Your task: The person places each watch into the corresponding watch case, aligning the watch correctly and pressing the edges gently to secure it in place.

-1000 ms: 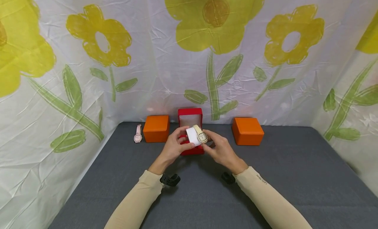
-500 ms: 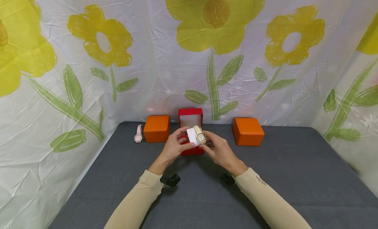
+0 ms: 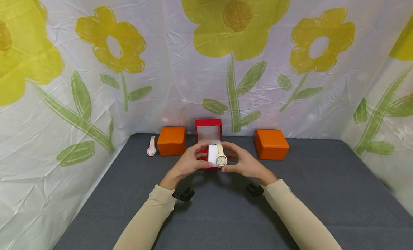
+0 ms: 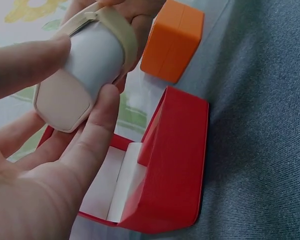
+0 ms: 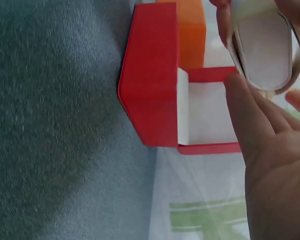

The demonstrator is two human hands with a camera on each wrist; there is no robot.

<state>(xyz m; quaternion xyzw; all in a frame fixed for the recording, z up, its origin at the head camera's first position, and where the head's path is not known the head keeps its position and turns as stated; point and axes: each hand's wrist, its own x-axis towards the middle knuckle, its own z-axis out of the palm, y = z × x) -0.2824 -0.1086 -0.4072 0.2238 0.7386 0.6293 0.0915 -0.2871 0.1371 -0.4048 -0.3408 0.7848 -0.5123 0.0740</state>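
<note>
Pinching the white watch cushion (image 3: 213, 155) with its cream watch (image 3: 221, 159) between my left hand (image 3: 190, 163) and right hand (image 3: 244, 164), just above the open red box (image 3: 208, 132), I should keep it level and centred for lowering.

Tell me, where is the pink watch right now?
In the head view the pink watch lies flat on the grey table at the far left, beside the left orange box and near the flowered backdrop, untouched by either hand.
</note>
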